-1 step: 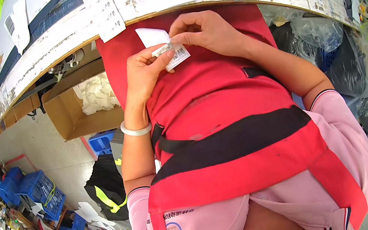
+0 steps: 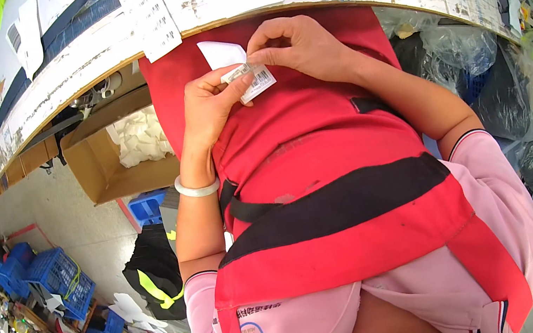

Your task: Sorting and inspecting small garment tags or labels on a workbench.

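Over the lap of my red apron (image 2: 292, 112), both hands meet at a small white barcode label (image 2: 260, 83). My left hand (image 2: 216, 104), with a pale bangle on the wrist, pinches the label between thumb and fingers. The thumb covers part of its printed face. At the label's upper edge, my right hand (image 2: 302, 46) has thumb and forefinger pressed together. A blank white piece of paper (image 2: 222, 54) sticks up from behind the fingers. Whether it is joined to the label is hidden by my fingers.
Ahead stands a worn white table (image 2: 217, 7) with a long barcode label strip (image 2: 149, 16) hanging over its edge. Below left is a cardboard box (image 2: 91, 162) holding white scraps (image 2: 140, 137). Plastic bags (image 2: 510, 95) crowd the right; blue crates (image 2: 62, 281) stand far left.
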`<state>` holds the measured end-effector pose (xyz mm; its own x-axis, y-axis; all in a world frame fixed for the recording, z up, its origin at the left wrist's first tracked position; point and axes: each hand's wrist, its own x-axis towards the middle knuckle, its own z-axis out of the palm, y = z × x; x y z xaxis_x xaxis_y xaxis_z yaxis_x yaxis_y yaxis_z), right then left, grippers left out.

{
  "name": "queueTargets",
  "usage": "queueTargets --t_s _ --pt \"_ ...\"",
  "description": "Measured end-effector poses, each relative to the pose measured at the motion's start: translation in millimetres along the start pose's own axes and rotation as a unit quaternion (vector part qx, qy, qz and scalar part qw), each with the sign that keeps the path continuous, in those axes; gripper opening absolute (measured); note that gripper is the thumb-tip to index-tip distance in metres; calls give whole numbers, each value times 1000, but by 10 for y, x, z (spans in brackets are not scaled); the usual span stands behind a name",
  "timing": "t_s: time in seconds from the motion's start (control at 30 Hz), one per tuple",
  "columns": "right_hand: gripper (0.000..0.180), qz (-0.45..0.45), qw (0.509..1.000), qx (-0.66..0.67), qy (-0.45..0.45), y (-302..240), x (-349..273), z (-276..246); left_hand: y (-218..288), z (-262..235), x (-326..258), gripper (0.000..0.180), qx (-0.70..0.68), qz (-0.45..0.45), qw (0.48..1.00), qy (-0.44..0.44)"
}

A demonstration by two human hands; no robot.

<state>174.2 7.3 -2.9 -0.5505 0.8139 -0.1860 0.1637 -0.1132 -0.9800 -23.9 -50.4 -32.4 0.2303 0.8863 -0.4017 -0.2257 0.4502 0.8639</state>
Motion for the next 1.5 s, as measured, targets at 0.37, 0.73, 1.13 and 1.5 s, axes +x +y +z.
queueTargets --t_s 0.37,0.73,1.13,1.5 --pt "18 41 994 -70 77 -241 206 -368 -47 -158 95 51 -28 -10 999 13" --pt "16 100 991 -13 90 -308 474 -551 -77 -151 132 41 -7 -12 1000 25" --pt "16 126 989 -20 79 -255 515 -556 -61 -135 121 38 -12 -20 999 27" --pt "16 125 987 -48 88 -280 516 -525 -92 -146 128 36 -7 -10 999 30"
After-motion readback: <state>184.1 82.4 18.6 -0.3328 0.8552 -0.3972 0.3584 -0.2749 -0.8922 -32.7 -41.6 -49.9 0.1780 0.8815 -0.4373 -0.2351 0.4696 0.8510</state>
